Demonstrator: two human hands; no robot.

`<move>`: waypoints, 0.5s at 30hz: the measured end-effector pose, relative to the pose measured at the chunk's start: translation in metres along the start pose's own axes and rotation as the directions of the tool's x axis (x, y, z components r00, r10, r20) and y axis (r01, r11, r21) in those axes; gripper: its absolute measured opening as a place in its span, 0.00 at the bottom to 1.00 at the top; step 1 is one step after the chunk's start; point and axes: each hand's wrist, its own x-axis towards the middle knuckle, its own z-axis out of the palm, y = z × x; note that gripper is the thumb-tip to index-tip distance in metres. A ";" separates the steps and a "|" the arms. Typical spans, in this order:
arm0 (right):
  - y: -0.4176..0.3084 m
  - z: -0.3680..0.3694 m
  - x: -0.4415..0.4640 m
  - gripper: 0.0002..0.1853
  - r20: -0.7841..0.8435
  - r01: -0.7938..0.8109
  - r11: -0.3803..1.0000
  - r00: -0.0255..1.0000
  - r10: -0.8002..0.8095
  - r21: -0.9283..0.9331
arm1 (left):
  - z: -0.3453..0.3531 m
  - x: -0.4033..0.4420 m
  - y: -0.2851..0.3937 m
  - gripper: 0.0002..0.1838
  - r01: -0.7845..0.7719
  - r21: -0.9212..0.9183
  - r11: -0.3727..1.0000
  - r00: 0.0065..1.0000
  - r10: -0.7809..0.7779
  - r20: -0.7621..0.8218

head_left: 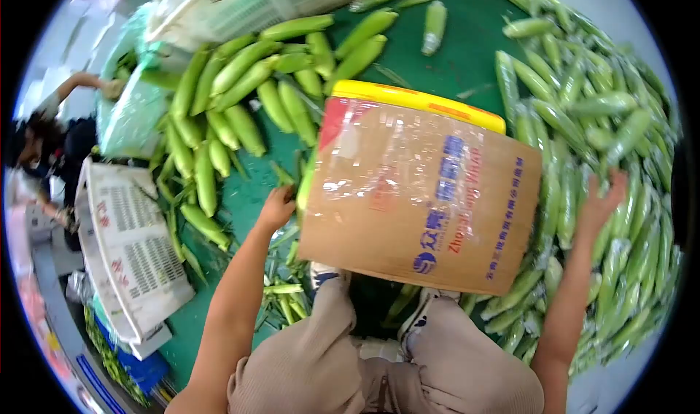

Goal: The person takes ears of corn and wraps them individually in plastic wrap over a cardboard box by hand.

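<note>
A cardboard box point(408, 195) with printed lettering and clear tape stands in front of my knees, its top wrapped in film. My left hand point(277, 208) is at the box's left side, fingers curled in; what they hold, if anything, is hidden. Close to it, a green corn cob shows partly along the box edge. On the right, my right hand point(604, 201) reaches over a large heap of film-wrapped corn cobs point(576, 115). Its fingers are apart and near or touching the cobs. Unwrapped corn cobs in husk point(244, 71) lie beyond my left hand.
A yellow rim point(415, 100) shows behind the box. White crates point(135, 246) stand at the left and top. Trimmed husk pieces point(284, 297) litter the green floor point(240, 188) by my shoes. Another person's arm point(80, 82) reaches to a green plastic bag point(131, 119) at far left.
</note>
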 end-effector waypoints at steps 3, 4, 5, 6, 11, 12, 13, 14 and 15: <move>-0.021 -0.006 -0.073 0.21 0.216 0.101 0.995 0.971 -0.102 0.017 | 0.020 -0.036 0.065 0.23 0.082 0.142 0.986 0.953 -0.036 -0.300; -0.026 -0.007 -0.090 0.21 0.333 0.114 0.993 0.936 -0.117 0.030 | 0.021 -0.039 0.072 0.19 0.112 0.105 0.988 0.909 -0.059 -0.413; -0.032 -0.009 -0.108 0.20 0.444 0.123 0.991 0.886 -0.131 0.047 | 0.017 -0.040 0.083 0.19 0.016 0.154 0.988 0.944 0.036 -0.328; -0.048 -0.008 -0.118 0.21 0.554 0.139 0.988 0.819 -0.151 0.063 | 0.013 -0.038 0.096 0.19 -0.083 0.189 0.978 0.963 0.127 -0.238; -0.099 -0.001 -0.121 0.30 0.804 0.514 0.847 0.444 -0.396 0.133 | 0.024 0.026 0.061 0.35 0.001 -0.013 1.000 0.997 0.000 0.074; -0.104 0.000 -0.121 0.32 0.825 0.556 0.819 0.392 -0.408 0.141 | 0.008 0.021 0.101 0.38 0.094 0.101 0.990 0.986 -0.107 0.129; -0.108 0.001 -0.121 0.33 0.855 0.560 0.819 0.355 -0.377 0.128 | -0.007 0.012 0.138 0.35 0.333 -0.052 0.942 0.940 -0.327 0.096; -0.112 0.003 -0.120 0.35 0.881 0.563 0.817 0.316 -0.351 0.123 | -0.026 0.006 0.136 0.36 0.442 -0.415 0.795 0.897 -0.378 0.229; -0.117 0.008 -0.120 0.36 0.899 0.565 0.817 0.289 -0.328 0.116 | -0.038 -0.009 0.125 0.41 0.282 -0.531 0.799 0.959 -0.249 0.134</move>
